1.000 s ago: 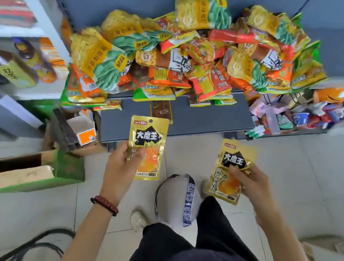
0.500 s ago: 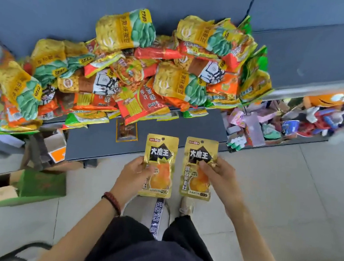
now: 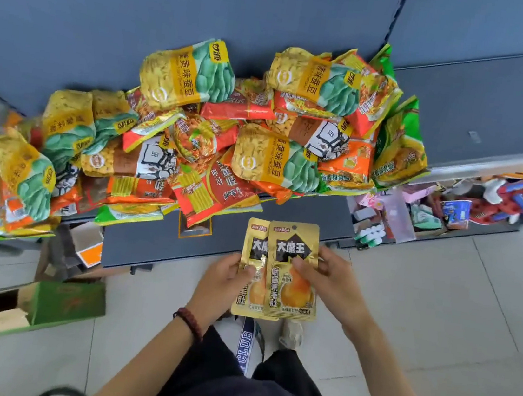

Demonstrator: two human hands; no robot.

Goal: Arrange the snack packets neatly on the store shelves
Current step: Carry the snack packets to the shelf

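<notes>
I hold two gold packets upright and together over the tiled floor (image 3: 439,304), just in front of the shelf's edge. The front gold packet (image 3: 287,297) is pinched in my right hand (image 3: 332,280), thumb across its face and fingers behind. It overlaps the rear gold packet (image 3: 255,240), hiding that one's right half. My left hand (image 3: 226,279) grips the rear packet at its left edge, thumb on the front. So both hands are clamped, each on its own packet, and sit close either side of the pair.

Beyond them lies the dark grey shelf (image 3: 147,242). Its front strip is bare except for a small brown packet (image 3: 194,227) lying flat, half under the heap. The rest of the board is taken up by a loose pile of snack bags (image 3: 210,171). Puffy yellow-and-green bags (image 3: 186,75) lie on top and at the sides. Red and orange flat ones are wedged between, tilted every way, and some hang over the left end.

To the right, a lower shelf (image 3: 502,80) holds a jumble of small toys and boxes (image 3: 451,209). On the floor at left sit an open green carton (image 3: 67,302) and a small box with an orange face (image 3: 90,250). A bead bracelet (image 3: 188,323) is on my left wrist, and one pale shoe (image 3: 292,333) shows below the packets.
</notes>
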